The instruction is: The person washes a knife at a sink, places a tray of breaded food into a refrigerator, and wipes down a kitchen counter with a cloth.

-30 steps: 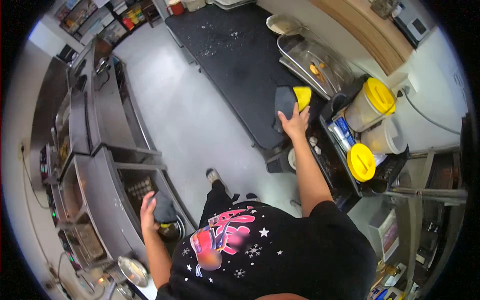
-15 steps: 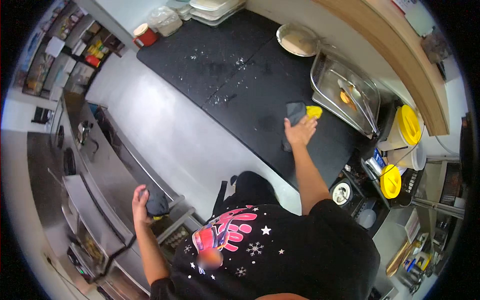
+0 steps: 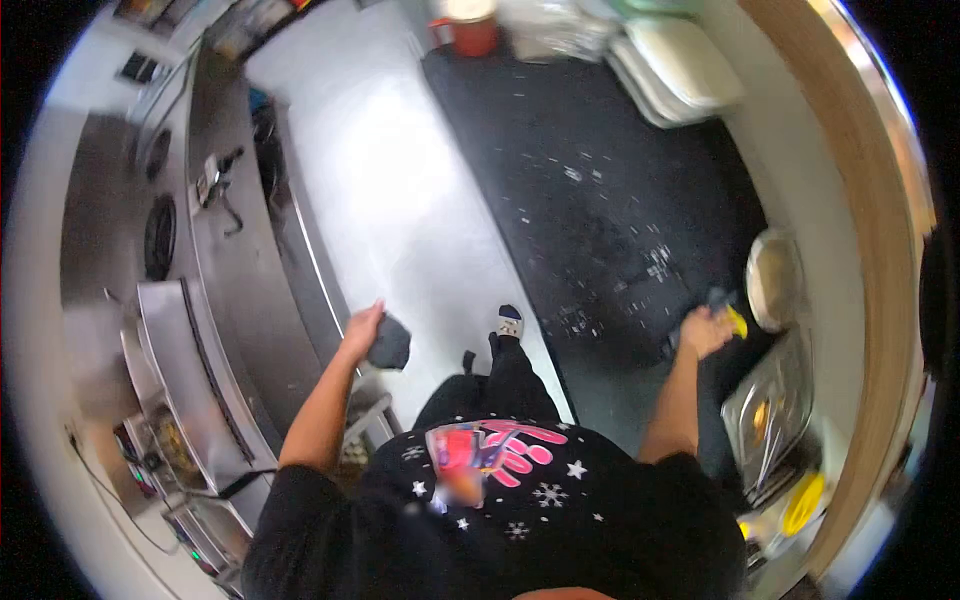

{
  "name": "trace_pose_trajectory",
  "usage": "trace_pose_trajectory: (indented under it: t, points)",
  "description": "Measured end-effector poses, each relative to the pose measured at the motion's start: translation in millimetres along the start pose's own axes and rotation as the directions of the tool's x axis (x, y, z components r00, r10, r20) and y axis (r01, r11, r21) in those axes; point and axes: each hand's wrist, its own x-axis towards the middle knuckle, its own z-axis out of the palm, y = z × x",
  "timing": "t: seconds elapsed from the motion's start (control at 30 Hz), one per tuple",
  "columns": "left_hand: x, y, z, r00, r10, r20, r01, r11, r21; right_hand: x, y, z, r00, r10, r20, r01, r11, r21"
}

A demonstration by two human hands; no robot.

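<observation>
My left hand (image 3: 364, 333) grips a dark grey cloth (image 3: 391, 344), held in the air over the floor beside the steel counter. My right hand (image 3: 706, 332) is down on the black worktop (image 3: 610, 235) with a grey and yellow cloth (image 3: 739, 321) bunched under and around its fingers. White flakes or crumbs (image 3: 658, 262) are scattered over the worktop to the left of that hand and farther away. Just right of the right hand stands a round bowl (image 3: 753, 277) with pale contents. Motion blur hides how the right fingers lie on the cloth.
Near the wall a metal tray (image 3: 736, 415) holds tongs and an orange item. White lidded containers (image 3: 690, 60), plastic bags (image 3: 560, 32) and a red mug (image 3: 475, 38) stand at the worktop's far end. A steel counter (image 3: 235, 270) runs along the left.
The view has turned and moved toward the far end of the worktop. My right hand has brought its cloth from beside the metal tray to beside the bowl. The left hand still holds its cloth.
</observation>
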Motion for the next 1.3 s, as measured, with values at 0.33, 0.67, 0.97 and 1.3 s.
trace_pose_trajectory:
  t: [0.33, 0.67, 0.97, 1.3]
  points:
    - [260, 20, 140, 0.878, 0.170, 0.448, -0.241, 0.965, 0.105, 8, 11, 9, 0.992, -0.109, 0.056, 0.087, 0.947, 0.309]
    - [378, 53, 318, 0.900, 0.191, 0.392, -0.045, 0.935, -0.350, -28, -88, -23, 0.968, -0.249, -0.025, 0.242, 0.905, 0.351]
    - [376, 48, 286, 0.952, 0.084, 0.294, -0.124, 0.985, 0.119, -4, -165, -30, 0.953, -0.296, -0.070, 0.298, 0.864, 0.405]
    - [376, -23, 131, 0.984, 0.005, 0.180, -0.079, 0.910, 0.407, -18, -329, -70, 0.713, -0.682, -0.160, 0.645, 0.550, 0.530]
